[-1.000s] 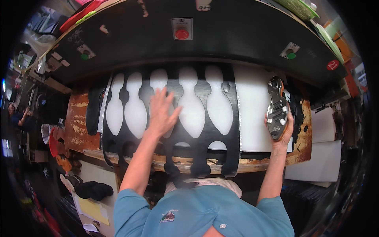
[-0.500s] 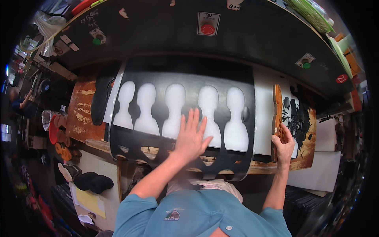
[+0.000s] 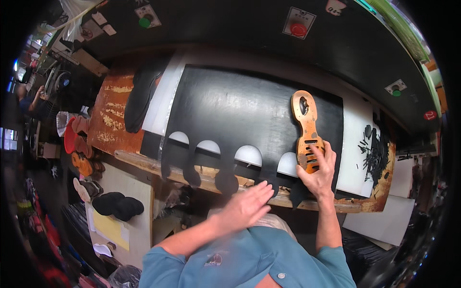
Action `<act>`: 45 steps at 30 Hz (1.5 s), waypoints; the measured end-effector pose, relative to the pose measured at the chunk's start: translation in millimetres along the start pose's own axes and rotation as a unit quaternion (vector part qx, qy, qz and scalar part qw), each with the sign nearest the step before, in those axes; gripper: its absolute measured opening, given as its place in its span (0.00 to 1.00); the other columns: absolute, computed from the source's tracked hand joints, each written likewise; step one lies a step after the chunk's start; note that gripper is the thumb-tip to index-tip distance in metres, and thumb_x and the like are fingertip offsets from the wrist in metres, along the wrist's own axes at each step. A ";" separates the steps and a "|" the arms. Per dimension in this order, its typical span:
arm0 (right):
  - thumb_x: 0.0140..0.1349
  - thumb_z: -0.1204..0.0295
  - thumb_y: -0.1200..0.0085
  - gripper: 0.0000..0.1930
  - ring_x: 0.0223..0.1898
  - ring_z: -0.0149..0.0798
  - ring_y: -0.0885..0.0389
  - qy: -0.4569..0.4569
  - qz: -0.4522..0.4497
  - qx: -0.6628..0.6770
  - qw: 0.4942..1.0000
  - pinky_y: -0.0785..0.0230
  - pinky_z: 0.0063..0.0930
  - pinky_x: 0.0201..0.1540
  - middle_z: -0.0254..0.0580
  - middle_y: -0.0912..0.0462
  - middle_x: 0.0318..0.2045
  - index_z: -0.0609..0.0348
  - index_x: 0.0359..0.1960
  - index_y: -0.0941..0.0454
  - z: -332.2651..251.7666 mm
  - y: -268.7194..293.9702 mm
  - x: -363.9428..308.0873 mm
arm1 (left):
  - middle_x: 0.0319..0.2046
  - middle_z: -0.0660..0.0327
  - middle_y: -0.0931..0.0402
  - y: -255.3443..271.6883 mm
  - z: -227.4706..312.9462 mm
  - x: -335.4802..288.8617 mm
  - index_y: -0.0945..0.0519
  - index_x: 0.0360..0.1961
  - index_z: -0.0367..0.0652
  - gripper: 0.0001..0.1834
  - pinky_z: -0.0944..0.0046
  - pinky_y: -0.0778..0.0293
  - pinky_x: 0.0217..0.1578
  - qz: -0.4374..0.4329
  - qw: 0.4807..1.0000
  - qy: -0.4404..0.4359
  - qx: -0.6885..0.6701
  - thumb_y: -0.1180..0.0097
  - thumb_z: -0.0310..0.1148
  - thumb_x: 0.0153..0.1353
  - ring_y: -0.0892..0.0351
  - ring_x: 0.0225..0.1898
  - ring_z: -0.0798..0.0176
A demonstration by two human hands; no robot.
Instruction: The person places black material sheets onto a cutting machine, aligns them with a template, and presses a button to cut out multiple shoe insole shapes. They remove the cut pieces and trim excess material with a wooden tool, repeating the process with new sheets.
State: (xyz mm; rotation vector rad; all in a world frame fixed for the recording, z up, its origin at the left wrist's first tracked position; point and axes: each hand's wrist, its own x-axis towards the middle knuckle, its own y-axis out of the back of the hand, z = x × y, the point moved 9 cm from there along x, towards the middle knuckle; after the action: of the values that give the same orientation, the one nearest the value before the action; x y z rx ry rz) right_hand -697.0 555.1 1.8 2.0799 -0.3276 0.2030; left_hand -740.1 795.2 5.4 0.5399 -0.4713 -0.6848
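Observation:
A black sheet (image 3: 230, 101) lies over a white board, with a row of rounded cut-outs along its near side. Its near end hangs past the table's front edge in dark strips. My right hand (image 3: 318, 170) grips the near end of an orange sole-shaped cutting die (image 3: 306, 126), thumb on the left side and fingers over its slots. The die is over the right part of the sheet; whether it touches cannot be told. My left hand (image 3: 249, 204) has its fingers stretched out, holding nothing, by the hanging strips at the front edge.
A dark machine beam (image 3: 230, 29) with a red button (image 3: 298, 30) and green buttons spans the far side. White board (image 3: 357, 149) shows at right, beside black scraps (image 3: 377, 153). More orange dies (image 3: 84, 163) and black sole shapes (image 3: 117, 205) are at left.
The black sheet has slid toward me, bringing its cut-outs to the front edge. My right hand has brought the die left over the sheet and turned it flat. My left hand has moved nearer.

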 end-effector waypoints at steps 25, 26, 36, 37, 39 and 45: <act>0.36 0.68 0.23 0.41 0.64 0.62 0.24 0.130 -0.090 0.160 0.974 0.29 0.50 0.68 0.64 0.28 0.69 0.57 0.61 0.16 -146.8 -98.9 123.1 | 0.77 0.33 0.41 204.2 -203.1 59.5 0.35 0.75 0.25 0.34 0.39 0.54 0.81 0.140 0.918 0.168 0.330 0.46 0.37 0.75 0.49 0.82 0.33; 0.37 0.67 0.23 0.40 0.62 0.63 0.24 0.141 -0.092 0.158 0.973 0.27 0.51 0.65 0.66 0.28 0.69 0.57 0.60 0.15 -156.4 -106.4 130.0 | 0.77 0.34 0.40 206.1 -200.2 59.1 0.36 0.76 0.29 0.34 0.36 0.50 0.80 0.158 0.921 0.158 0.320 0.43 0.32 0.73 0.46 0.81 0.32; 0.45 0.60 0.19 0.49 0.66 0.65 0.27 0.179 -0.163 0.096 0.966 0.27 0.53 0.67 0.68 0.32 0.72 0.57 0.71 0.26 -156.3 -143.3 143.1 | 0.77 0.33 0.40 206.5 -205.1 60.6 0.34 0.74 0.25 0.34 0.38 0.54 0.81 0.147 0.922 0.157 0.323 0.43 0.37 0.74 0.47 0.81 0.33; 0.46 0.58 0.18 0.50 0.69 0.62 0.27 0.118 -0.173 0.161 0.964 0.29 0.52 0.70 0.64 0.31 0.73 0.57 0.73 0.28 -141.8 -140.8 139.6 | 0.77 0.33 0.39 205.3 -206.0 59.9 0.33 0.73 0.25 0.34 0.38 0.54 0.81 0.144 0.921 0.158 0.326 0.43 0.37 0.74 0.47 0.82 0.33; 0.46 0.56 0.18 0.52 0.72 0.59 0.28 0.079 -0.154 0.173 0.970 0.31 0.49 0.74 0.59 0.30 0.74 0.58 0.74 0.28 -124.7 -131.4 129.7 | 0.77 0.33 0.39 204.6 -206.9 59.0 0.31 0.72 0.25 0.33 0.38 0.51 0.80 0.143 0.921 0.160 0.326 0.43 0.37 0.74 0.46 0.81 0.34; 0.45 0.59 0.16 0.50 0.73 0.58 0.27 0.140 -0.079 0.111 0.981 0.42 0.60 0.79 0.57 0.23 0.71 0.60 0.72 0.27 -120.6 -123.6 103.5 | 0.77 0.36 0.37 206.9 -205.3 61.8 0.28 0.71 0.25 0.31 0.37 0.49 0.80 0.147 0.917 0.160 0.334 0.42 0.37 0.74 0.45 0.81 0.34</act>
State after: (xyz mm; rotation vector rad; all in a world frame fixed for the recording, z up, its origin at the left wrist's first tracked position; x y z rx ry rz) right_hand -561.3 703.3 -10.1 2.2477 0.0333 0.4468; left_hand -485.9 949.7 -12.2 1.1795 -0.4588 -0.1172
